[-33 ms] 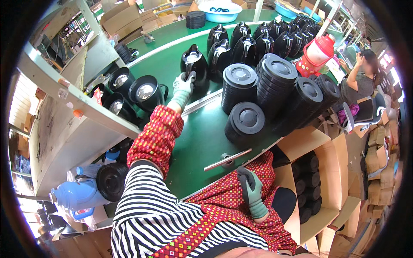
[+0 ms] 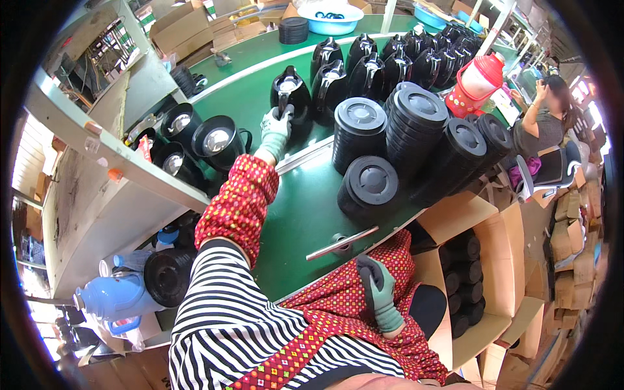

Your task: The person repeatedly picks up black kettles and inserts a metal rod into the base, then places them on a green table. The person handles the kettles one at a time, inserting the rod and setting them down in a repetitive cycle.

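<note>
My left hand [image 2: 275, 135], in a grey-green glove, reaches across the green bench. Its fingers are closed round the handle of an upright glossy black jug [image 2: 290, 94], the nearest one at the left end of a group. Low over my lap, beside the bench's near edge, is my right hand [image 2: 379, 289], in a green glove with a dark palm. Its fingers are curled in, and whatever they may hold is hidden. A narrow metal bar [image 2: 341, 243] on a small round mount sits at the bench edge, just above the right hand.
Stacks of round black lids [image 2: 361, 114] stand right of the left hand. More black jugs [image 2: 217, 138] lie at left beside a metal frame post [image 2: 140, 170]. An open carton [image 2: 497, 260] with black cylinders is at right. A person [image 2: 545, 120] sits beyond a red-white flask [image 2: 480, 81].
</note>
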The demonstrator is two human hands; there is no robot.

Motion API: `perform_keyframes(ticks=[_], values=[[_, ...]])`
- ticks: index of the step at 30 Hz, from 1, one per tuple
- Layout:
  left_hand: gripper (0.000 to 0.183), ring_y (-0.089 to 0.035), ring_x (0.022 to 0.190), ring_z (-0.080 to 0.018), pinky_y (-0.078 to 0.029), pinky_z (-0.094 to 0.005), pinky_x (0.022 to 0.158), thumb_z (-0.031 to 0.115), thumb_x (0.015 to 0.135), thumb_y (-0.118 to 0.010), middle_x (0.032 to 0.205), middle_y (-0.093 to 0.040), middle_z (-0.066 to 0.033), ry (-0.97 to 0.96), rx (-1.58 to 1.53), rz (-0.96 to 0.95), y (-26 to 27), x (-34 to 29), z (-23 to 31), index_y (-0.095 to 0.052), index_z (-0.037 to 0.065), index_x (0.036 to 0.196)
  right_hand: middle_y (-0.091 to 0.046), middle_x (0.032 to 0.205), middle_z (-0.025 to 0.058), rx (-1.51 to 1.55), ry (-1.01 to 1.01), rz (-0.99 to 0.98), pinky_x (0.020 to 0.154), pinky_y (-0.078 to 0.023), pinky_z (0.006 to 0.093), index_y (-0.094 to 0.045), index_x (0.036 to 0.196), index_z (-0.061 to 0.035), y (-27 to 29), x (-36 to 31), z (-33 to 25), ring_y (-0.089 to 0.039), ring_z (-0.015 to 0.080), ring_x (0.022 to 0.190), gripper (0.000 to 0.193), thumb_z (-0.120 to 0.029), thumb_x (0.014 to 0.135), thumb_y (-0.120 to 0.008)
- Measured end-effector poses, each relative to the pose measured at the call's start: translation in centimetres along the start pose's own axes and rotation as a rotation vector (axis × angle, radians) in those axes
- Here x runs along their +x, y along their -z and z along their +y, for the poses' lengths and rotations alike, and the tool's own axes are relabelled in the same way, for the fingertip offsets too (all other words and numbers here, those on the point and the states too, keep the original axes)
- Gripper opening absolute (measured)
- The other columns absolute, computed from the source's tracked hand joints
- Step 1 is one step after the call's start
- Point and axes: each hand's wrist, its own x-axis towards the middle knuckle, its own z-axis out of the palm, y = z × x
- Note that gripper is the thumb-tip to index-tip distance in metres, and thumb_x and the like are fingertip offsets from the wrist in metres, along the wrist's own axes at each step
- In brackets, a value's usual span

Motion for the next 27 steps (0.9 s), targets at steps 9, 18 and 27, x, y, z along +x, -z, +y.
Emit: perform_keyframes(ticks=[9,18,27], values=[[0.038,-0.068,0.07,-0.0244,-0.052,-0.0422,0.068,0.042,0.093,-0.079,0.075,-0.073,-0.0088,0.265,-0.216,-0.154,-9.1,9.8,0.0,-0.074,0.005,0.091,-0.075,0.118,0.0177,-0.007,-0.003,-0.009,0.094,-0.057,0.0354,-0.071,0.124,0.0039,0.1,0.8,-1.2,-0.073,0.0276,0.108,0.029,-0.003,0.096,-0.068],[0.091,-0.053,0.134,-0.0437,-0.044,-0.0474,0.114,0.057,0.085,-0.079,0.145,-0.053,-0.0289,0.08,-0.007,-0.321,-6.1,5.7,2.4,-0.049,-0.003,0.145,-0.076,0.115,0.0181,-0.067,0.022,-0.038,0.091,-0.058,0.0372,-0.072,0.122,0.0034,-0.4,1.8,-0.8,-0.074,0.0298,0.105,0.029,-0.004,0.094,-0.068],[0.089,-0.067,0.116,-0.0462,-0.058,-0.049,0.097,0.043,0.087,-0.079,0.148,-0.046,-0.0347,-0.197,0.794,-0.411,17.3,-4.0,3.8,-0.037,-0.001,0.153,-0.075,0.115,0.0176,-0.047,0.037,-0.041,0.091,-0.058,0.0359,-0.071,0.123,0.0042,-0.8,1.4,-1.2,-0.074,0.0265,0.104,0.031,-0.011,0.097,-0.069]])
